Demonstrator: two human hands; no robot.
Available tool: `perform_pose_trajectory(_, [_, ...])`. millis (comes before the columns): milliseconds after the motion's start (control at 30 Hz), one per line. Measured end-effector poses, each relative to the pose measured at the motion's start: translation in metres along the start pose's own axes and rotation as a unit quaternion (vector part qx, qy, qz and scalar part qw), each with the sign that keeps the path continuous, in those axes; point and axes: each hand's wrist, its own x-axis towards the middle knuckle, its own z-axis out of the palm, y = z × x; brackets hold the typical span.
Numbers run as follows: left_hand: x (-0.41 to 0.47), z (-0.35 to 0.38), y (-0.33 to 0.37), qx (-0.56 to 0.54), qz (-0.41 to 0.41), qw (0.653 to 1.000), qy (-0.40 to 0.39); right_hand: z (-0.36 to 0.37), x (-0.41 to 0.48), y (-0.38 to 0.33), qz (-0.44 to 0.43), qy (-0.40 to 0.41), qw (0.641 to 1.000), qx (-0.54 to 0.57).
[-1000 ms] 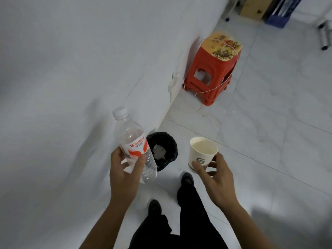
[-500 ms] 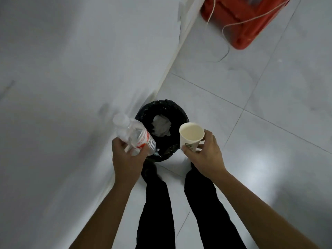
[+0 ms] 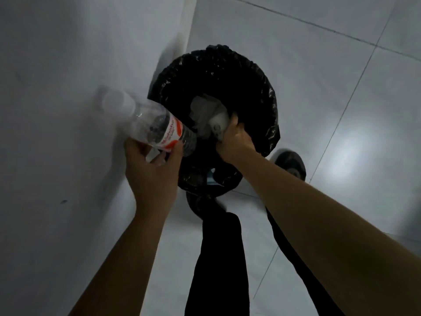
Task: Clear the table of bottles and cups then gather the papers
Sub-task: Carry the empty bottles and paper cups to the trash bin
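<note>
My left hand (image 3: 151, 166) grips a clear plastic bottle (image 3: 150, 124) with a red and white label, tilted with its white cap toward the wall, beside the left rim of the bin. My right hand (image 3: 235, 142) reaches down inside the black-lined waste bin (image 3: 262, 83) and holds the white paper cup (image 3: 218, 125), tipped over among crumpled white paper (image 3: 202, 110) in the bin.
A white wall (image 3: 68, 87) runs along the left, right next to the bin. Light grey floor tiles (image 3: 341, 110) spread to the right. My dark trouser legs (image 3: 218, 258) and a shoe (image 3: 290, 164) stand just below the bin.
The view has dropped closer over the bin. My right hand has gone down into the bin with the cup. The bottle has tilted over at the bin's left rim.
</note>
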Motion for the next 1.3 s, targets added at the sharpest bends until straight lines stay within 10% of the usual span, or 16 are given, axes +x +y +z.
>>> perform_pose_trajectory(233, [0.027,0.059,-0.014,0.0,-0.052,0.998,-0.033,-0.023,-0.053,0.038,-0.214,0.254,0.942,-0.046])
perform_pose_trajectory(600, [-0.038,0.021,0.008,0.073,-0.04,0.996,-0.034,-0.068,-0.109,0.062,-0.182,0.215,0.96,-0.011])
perform_pose_trajectory(1000, [-0.263,-0.171,0.293,0.045,0.088,0.991,-0.085,-0.267,-0.463,0.018,-0.196,0.253,0.94,0.116])
perform_pose_trajectory(1300, [-0.362,-0.27,0.434,-0.108,0.224,0.968,-0.044,-0.312,-0.672,0.019,-0.219,0.439,0.798,0.349])
